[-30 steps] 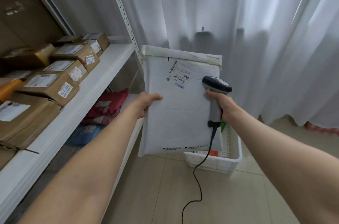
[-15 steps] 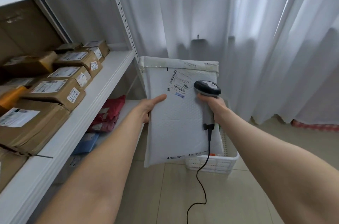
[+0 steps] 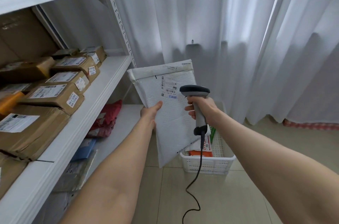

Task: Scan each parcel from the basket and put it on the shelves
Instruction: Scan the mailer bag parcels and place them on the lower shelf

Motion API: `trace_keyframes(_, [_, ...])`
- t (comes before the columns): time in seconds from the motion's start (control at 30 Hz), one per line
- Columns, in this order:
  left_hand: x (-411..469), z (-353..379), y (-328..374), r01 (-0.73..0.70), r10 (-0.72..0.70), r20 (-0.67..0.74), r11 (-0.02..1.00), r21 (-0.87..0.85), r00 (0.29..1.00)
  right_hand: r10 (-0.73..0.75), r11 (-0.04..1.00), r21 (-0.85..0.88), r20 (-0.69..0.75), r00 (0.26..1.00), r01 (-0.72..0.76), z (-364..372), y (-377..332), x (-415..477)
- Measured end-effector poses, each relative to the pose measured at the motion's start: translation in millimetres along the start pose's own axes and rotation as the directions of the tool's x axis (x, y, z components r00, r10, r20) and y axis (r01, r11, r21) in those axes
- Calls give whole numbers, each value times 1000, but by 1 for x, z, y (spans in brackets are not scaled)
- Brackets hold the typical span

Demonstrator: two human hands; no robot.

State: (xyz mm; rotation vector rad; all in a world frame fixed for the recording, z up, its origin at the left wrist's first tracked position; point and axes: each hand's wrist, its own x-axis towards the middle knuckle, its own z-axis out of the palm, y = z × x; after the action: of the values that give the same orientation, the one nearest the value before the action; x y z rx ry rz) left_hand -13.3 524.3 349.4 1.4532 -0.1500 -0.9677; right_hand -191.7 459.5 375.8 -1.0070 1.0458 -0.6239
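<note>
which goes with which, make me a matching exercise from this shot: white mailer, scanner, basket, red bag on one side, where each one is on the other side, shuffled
Things
1. white mailer
2. scanner
3. white basket
4. red bag

Places
A. on the floor by the curtain
B. gripped by the right hand
C. on the lower shelf
D. held by the left hand

Pairs: 1-D, 2-B, 3-A, 4-C

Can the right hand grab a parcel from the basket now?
Probably not: the right hand grips the scanner, and the mailer in the left hand partly screens the basket.
</note>
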Motion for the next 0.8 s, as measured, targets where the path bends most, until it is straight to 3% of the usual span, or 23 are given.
trace_keyframes(0.8, [8,-19,-8,67,-66,17,994,-83,998,21,997,-71,85,996,-15,15,-8,-17])
